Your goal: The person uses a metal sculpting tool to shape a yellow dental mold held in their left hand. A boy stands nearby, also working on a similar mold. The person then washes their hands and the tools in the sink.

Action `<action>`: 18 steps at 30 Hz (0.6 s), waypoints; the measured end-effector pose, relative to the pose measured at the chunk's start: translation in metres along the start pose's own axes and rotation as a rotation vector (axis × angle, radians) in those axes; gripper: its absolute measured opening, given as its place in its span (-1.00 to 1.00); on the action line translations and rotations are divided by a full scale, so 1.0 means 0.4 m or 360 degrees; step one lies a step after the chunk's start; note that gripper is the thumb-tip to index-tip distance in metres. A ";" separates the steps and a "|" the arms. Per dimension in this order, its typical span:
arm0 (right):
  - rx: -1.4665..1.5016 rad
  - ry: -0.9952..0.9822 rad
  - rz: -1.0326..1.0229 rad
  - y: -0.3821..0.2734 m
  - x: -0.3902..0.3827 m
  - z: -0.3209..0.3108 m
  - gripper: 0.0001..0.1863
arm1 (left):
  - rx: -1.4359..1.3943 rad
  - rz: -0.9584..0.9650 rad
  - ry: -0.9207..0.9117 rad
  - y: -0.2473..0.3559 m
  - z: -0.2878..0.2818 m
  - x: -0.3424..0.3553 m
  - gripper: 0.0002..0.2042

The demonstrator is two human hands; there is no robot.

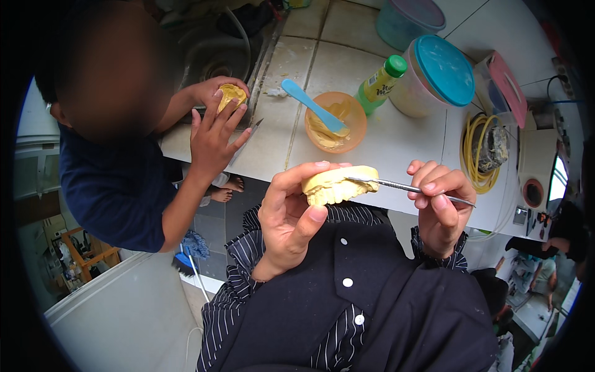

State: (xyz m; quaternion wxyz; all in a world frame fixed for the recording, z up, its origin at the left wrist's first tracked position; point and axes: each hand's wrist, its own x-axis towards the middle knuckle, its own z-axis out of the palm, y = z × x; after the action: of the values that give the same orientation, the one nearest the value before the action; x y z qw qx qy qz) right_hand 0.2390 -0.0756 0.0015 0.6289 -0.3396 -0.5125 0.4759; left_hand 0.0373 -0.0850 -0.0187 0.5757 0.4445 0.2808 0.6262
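Note:
A pale yellow plaster dental cast with a row of teeth along its lower side is held up in my left hand, whose fingers and thumb grip its left end. My right hand grips a thin metal dental tool, and the tool's tip touches the front of the cast. Beyond them on the tiled counter, an orange bowl holds yellow paste and a light blue spatula.
A co-worker's hands at the left hold a yellow piece by a sink. A green bottle, lidded tubs and a coiled yellow hose sit on the tiled counter. A broom is at lower left.

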 end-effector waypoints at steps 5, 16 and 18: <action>0.0059 0.0049 -0.0005 0.000 -0.004 -0.005 -0.89 | 0.0002 0.0016 -0.0002 0.001 -0.002 0.000 -0.59; 0.0020 0.0046 -0.0031 -0.008 -0.008 -0.001 -0.88 | 0.0026 0.0045 -0.0022 0.001 0.000 -0.006 -0.60; -0.0001 0.0007 -0.0025 -0.011 -0.006 0.002 -0.88 | 0.0029 0.0047 -0.0026 0.001 -0.001 -0.007 -0.60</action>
State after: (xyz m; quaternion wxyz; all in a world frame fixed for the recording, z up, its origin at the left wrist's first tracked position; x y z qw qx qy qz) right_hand 0.2394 -0.0793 0.0051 0.6336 -0.3369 -0.5139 0.4700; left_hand 0.0366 -0.0877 -0.0190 0.5646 0.4589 0.2754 0.6283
